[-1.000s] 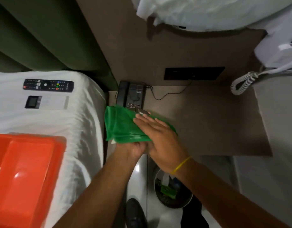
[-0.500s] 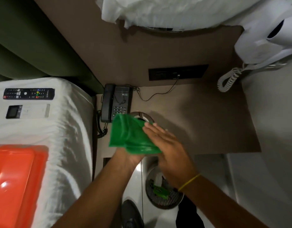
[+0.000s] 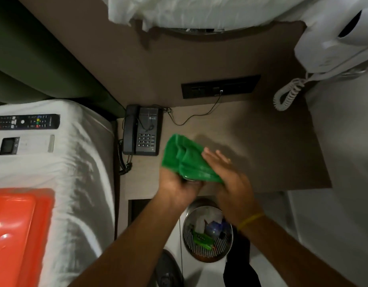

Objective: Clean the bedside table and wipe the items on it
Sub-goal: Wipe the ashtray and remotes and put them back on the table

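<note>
Head view: over the near edge of the brown worktop [image 3: 272,154], the left hand [image 3: 179,185] is curled from below around a small object wrapped in a green cloth [image 3: 185,160]; what the object is cannot be told. At its 3 o'clock, the right hand [image 3: 230,179] lies flat with fingers straight, pressing the cloth. A black telephone [image 3: 142,131] sits at 10 o'clock of the cloth. A wire waste bin [image 3: 208,233] stands on the floor at 6 o'clock.
</note>
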